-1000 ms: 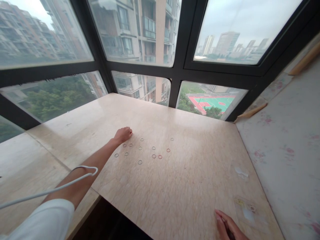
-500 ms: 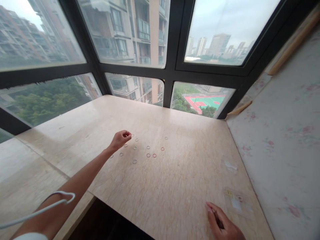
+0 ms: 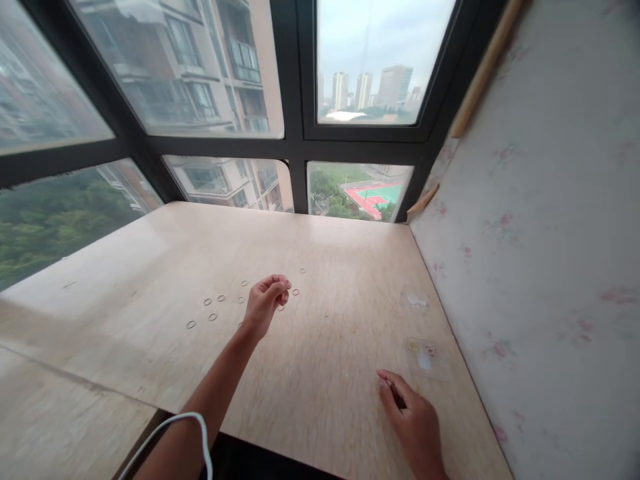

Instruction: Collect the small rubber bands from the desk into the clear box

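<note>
My left hand is over the scattered thin rings, its fingers pinched together. A small ring shows at its fingertips. Just beyond them a reddish ring lies flat on the pale stone-patterned surface, with a grey ring farther back. To the left lie several more dark, thin rings, among them one ring at the outer edge. My hand and forearm hide part of the group. Low on the right, my right hand is closed, thumb against forefinger; what it may hold does not show.
A clear plastic bag with small yellow and reddish rings lies beyond my right hand. Another clear bag sits farther back near the flowered wall. Dark window frames border the surface. A white cable crosses my left forearm.
The view has turned to the right. My left hand has moved right across the rings, from their far left side to near the reddish ones. My right hand stays closed near the bag.
</note>
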A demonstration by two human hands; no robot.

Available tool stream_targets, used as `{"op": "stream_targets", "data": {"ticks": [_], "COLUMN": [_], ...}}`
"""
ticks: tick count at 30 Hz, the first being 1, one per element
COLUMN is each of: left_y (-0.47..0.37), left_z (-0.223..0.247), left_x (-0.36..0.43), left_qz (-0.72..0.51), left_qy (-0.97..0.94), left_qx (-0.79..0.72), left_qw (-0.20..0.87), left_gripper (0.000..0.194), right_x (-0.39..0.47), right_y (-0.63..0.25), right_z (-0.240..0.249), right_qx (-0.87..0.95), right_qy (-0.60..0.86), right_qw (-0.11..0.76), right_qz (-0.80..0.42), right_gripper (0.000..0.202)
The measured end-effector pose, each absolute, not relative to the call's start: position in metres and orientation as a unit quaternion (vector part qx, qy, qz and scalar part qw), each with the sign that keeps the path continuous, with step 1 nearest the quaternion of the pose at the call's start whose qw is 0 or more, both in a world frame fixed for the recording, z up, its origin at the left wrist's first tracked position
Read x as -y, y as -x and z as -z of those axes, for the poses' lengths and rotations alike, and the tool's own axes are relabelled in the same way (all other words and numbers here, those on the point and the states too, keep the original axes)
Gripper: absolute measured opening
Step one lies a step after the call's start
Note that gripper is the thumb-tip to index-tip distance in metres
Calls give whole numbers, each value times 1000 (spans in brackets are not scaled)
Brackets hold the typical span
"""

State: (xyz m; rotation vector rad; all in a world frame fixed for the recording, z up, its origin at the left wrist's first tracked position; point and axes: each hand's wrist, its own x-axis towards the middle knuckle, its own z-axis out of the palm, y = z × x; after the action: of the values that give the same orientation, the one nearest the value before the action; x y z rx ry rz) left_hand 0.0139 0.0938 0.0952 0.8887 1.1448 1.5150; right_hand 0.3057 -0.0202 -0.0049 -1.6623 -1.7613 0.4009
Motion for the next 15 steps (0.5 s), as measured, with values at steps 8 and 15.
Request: {"op": "stream_targets", "data": {"ticks": [8,15], "left_y": [-106,-178], "left_z": [-134,-132], "left_x": [-42,-48], "left_qz": [-554,-457], "left_qy": [-460,-578], "left_qx": [-395,-415], "left_qw": [571,534], "left_gripper": [5,9], "right_x": [20,21], "right_y": [-303,-300], "right_z": [-5,-14], "right_qx": [667,651], "right_qy": [635,641], "right_qw": [341,350], "right_qz": [-191,-207], "right_gripper": [32,26]}}
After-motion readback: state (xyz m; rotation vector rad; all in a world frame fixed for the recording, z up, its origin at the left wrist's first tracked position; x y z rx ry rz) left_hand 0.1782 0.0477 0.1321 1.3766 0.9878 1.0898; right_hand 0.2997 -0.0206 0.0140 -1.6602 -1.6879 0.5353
